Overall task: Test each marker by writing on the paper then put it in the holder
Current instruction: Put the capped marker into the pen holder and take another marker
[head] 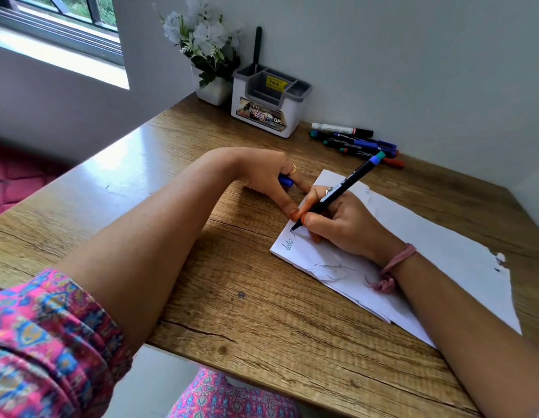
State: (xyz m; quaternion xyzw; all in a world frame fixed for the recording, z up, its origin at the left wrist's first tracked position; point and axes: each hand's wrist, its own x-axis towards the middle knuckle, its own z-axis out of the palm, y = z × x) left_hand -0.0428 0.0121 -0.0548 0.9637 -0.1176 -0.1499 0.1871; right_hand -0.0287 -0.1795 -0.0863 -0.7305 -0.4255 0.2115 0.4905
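From the head view, the right hand (340, 224) grips a black marker (337, 191) in a writing hold, its fingers (315, 220) curled round the barrel near the tip. The tip touches the white paper (428, 236) just below those fingers, near the sheet's left corner, where a short handwritten word and a fresh stroke show. The barrel slants up and away from the fingers, ending in a blue-green end cap. A pink thread band (395, 263) circles the right wrist.

The left hand (268, 176) rests on the wooden table (202, 282) just left of the paper. Its fingers curl round a blue cap (286, 181), of which only one end shows, and its thumb reaches toward the right fingers, almost touching them at the paper's edge. A gold ring (293, 169) sits on one finger.

Beyond the fingers, near the wall, a loose pile of markers (355, 141) lies on the table. Left of that pile stands the white and grey holder (266, 101), with one dark marker (257, 46) upright in a rear compartment. A white pot of pale flowers (208, 55) stands just left of the holder. A patterned pink sleeve (45, 342) covers the left upper arm.
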